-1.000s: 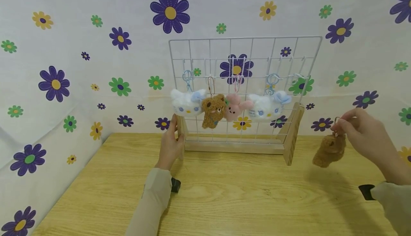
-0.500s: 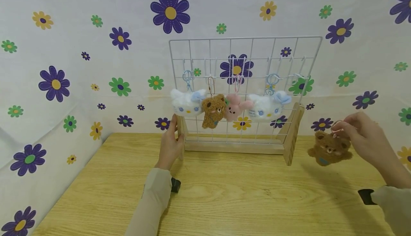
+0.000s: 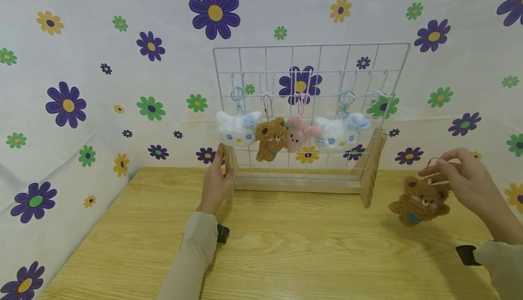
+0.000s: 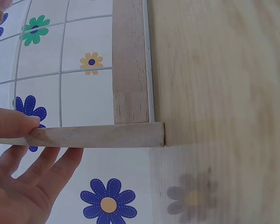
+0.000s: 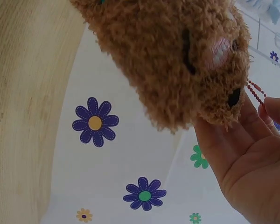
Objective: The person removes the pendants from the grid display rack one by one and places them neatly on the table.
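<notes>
By its ball chain, a brown plush bear keychain (image 3: 421, 202) hangs from my right hand (image 3: 470, 179), which pinches the chain between thumb and finger. In the right wrist view the reddish chain (image 5: 255, 93) runs up to the thumb. My left hand (image 3: 216, 184) grips the left wooden leg (image 4: 98, 136) of a white wire grid rack (image 3: 286, 168), thumb on one side and fingers on the other. On the rack hang a white cat plush (image 3: 237, 129), another brown bear (image 3: 271, 139), a pink plush (image 3: 297, 134) and a second white cat plush (image 3: 341, 132).
The rack stands on a wood-grain table (image 3: 294, 245) against a flower-printed backdrop (image 3: 163, 14). Its right wooden leg (image 3: 372, 168) stands between the rack's grid and my right hand. Several white hooks (image 3: 377, 93) jut from the grid.
The bear in my right hand has turned from side-on to face the head camera and dropped slightly, along with the hand. My left hand keeps its hold on the rack's leg.
</notes>
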A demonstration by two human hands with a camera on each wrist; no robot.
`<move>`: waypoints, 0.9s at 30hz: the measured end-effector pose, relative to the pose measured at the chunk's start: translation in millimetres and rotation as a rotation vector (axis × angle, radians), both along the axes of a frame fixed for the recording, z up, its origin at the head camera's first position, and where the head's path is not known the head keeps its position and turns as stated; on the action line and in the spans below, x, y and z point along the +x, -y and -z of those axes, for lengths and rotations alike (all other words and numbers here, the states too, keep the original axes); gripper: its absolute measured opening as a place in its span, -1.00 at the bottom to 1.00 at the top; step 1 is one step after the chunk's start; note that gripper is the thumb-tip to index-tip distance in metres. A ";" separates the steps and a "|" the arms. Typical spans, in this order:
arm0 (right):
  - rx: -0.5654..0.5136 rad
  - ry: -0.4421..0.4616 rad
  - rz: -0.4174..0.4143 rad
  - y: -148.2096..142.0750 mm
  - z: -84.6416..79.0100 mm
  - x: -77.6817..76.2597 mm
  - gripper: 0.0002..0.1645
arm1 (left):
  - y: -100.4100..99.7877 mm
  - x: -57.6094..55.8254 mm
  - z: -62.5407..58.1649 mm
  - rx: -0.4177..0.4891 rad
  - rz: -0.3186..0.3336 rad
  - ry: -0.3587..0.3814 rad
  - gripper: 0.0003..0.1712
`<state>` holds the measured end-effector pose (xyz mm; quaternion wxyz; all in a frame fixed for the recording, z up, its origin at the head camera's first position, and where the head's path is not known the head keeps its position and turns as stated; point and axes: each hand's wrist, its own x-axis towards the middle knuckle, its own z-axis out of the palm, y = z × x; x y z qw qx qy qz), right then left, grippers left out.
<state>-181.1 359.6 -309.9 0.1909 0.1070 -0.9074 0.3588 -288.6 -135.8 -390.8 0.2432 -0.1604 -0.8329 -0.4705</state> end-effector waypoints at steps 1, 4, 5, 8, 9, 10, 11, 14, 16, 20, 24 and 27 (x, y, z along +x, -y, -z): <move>0.001 0.005 0.000 -0.5 0.3 -0.1 -0.78 | 0.1 0.3 -0.5 0.000 -0.001 -0.002 -0.15; 0.008 0.007 0.000 -1.7 1.8 -0.6 -0.78 | -0.2 0.6 -1.9 -0.001 -0.001 -0.012 -0.15; 0.011 0.011 0.003 -1.9 2.4 -0.8 -0.78 | -0.4 0.4 -2.1 -0.002 -0.001 -0.016 -0.15; 0.019 0.022 0.015 -2.0 4.5 -0.6 -0.77 | -1.3 -0.7 -2.4 -0.004 -0.001 -0.022 -0.15; 0.021 0.027 0.019 -1.9 5.1 -0.3 -0.77 | -1.6 -1.4 -2.2 -0.006 -0.002 -0.022 -0.16; 0.019 0.034 0.021 -1.8 5.7 -0.1 -0.76 | -1.9 -1.7 -2.1 -0.006 -0.002 -0.021 -0.16; 0.018 0.041 0.022 -1.7 6.2 0.2 -0.76 | -2.2 -2.0 -2.1 -0.003 -0.002 -0.019 -0.16; 0.005 0.061 0.019 -1.1 7.5 0.3 -0.75 | -2.6 -2.5 -2.0 -0.001 -0.002 -0.011 -0.16; -0.003 0.082 0.016 -0.5 8.5 -0.2 -0.74 | -2.5 -2.3 -2.2 0.001 -0.003 -0.007 -0.16; -0.005 0.107 0.012 -0.5 11.9 -1.5 -0.72 | -1.2 -0.8 -1.9 0.003 -0.007 -0.002 -0.16; -0.017 0.132 -0.011 -2.4 17.5 -1.7 -0.72 | -0.4 -0.3 -1.4 0.000 -0.010 -0.007 -0.16; -0.039 0.134 -0.044 -5.3 22.2 -1.6 -0.75 | -0.6 -0.2 -1.1 -0.003 -0.010 -0.008 -0.17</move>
